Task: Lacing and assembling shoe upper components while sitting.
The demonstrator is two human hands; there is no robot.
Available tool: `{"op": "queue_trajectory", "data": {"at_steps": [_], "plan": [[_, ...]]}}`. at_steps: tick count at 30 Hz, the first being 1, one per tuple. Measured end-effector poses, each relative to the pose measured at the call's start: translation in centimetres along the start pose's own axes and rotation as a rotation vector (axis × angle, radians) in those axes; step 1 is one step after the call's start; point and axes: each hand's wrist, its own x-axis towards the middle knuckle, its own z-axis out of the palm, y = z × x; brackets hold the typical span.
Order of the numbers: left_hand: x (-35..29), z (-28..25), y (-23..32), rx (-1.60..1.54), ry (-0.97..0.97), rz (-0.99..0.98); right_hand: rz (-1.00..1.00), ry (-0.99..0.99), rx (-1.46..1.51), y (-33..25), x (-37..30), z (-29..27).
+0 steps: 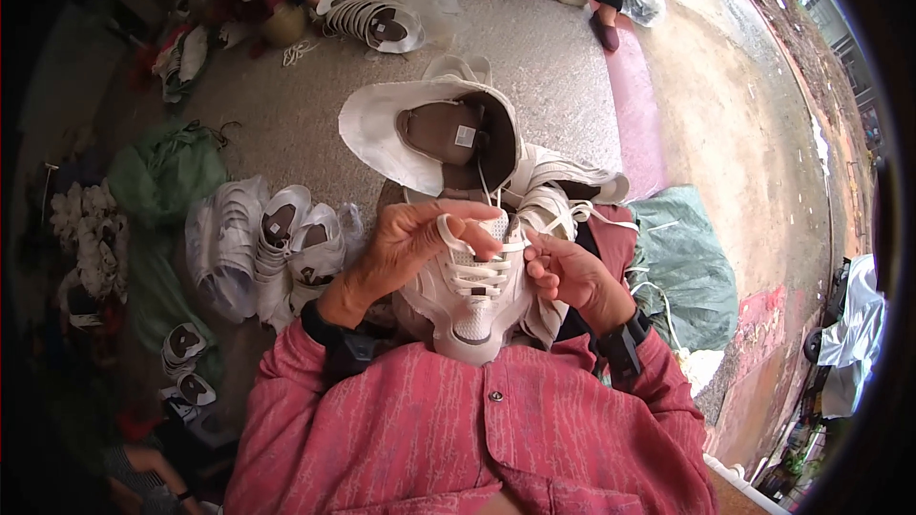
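A white shoe upper [434, 300] lies against my front with its toe toward me, and its brown-lined opening [429, 129] flares out on the far side. A flat white shoelace [480, 278] crosses over its tongue in several rows. My left hand [401, 243] is closed in a pinch above the upper's left side, a loop of the lace at its fingers. On the other side, my right hand [577, 277] pinches the lace between thumb and forefinger beside the eyelets. The fingers partly hide the upper eyelet rows.
Loose white laces [549, 210] and more uppers lie just beyond my right hand, beside a green sack [687, 262]. Stacked uppers [286, 238] stand to my left near another green bag [167, 172]. More stacked uppers [391, 29] and seated people, partly visible, are at the far side.
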Motion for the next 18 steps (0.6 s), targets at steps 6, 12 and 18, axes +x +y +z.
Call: {"op": "queue_trajectory", "data": {"at_steps": [6,12,18], "plan": [[-1.5,-2.1,0.1,-0.599,-0.083,-0.070,-0.118,0.098,0.046,-0.4,0.4,1.1],[-3.8,-4.7,0.5,-0.552,0.151,0.249,-0.289,0.134,-0.116,0.0,-0.1,1.4],[-3.7,-4.8,3.6,-0.472,0.075,0.355,-0.690,0.176,-0.729,0.0,-2.2,4.5]]}}
